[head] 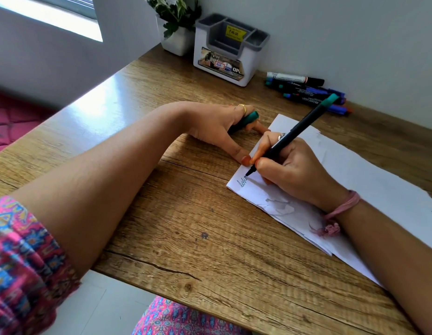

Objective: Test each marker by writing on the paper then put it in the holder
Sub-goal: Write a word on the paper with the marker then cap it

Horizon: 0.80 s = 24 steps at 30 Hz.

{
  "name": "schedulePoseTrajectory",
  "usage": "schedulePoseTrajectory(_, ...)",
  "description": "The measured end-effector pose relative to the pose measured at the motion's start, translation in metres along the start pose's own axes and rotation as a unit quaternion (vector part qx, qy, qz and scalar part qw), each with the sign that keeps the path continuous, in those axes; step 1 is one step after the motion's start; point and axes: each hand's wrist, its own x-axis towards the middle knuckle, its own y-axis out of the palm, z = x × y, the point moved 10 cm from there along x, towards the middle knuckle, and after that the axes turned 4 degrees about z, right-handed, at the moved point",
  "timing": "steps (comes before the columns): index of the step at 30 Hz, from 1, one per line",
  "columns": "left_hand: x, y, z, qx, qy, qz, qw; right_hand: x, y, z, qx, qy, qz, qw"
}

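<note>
Right hand writing with a green marker near the paper's near-left corner, left hand steadying the sheet and holding the cap.

The right hand (290, 165) grips the marker (292, 134), tip touching the paper (355, 170) at its near-left corner, where a short scribble shows. The left hand (217, 128) rests on the table (186, 226) just beside the paper's left edge, thumb and a fingertip touching that edge, other fingers curled round the cap (245, 120). The holder (230, 49) stands at the table's far edge against the wall, a potted plant (176, 22) touching its left side. Several markers (307, 91) lie in a loose pile at the far edge, right of the holder, near the paper's far corner. Bare wood lies open between the left hand and the holder.
</note>
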Motion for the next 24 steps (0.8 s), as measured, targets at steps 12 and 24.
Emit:
schedulePoseTrajectory(12, -0.001, -0.006, -0.004, -0.105, 0.039, -0.039, 0.993, 0.002, -0.047, 0.015, 0.141, -0.022, -0.131, 0.981)
schedulePoseTrajectory(24, -0.007, -0.028, -0.027, -0.053, 0.092, -0.172, 0.979, -0.005, -0.074, 0.007, 0.187, 0.035, -0.214, 0.958)
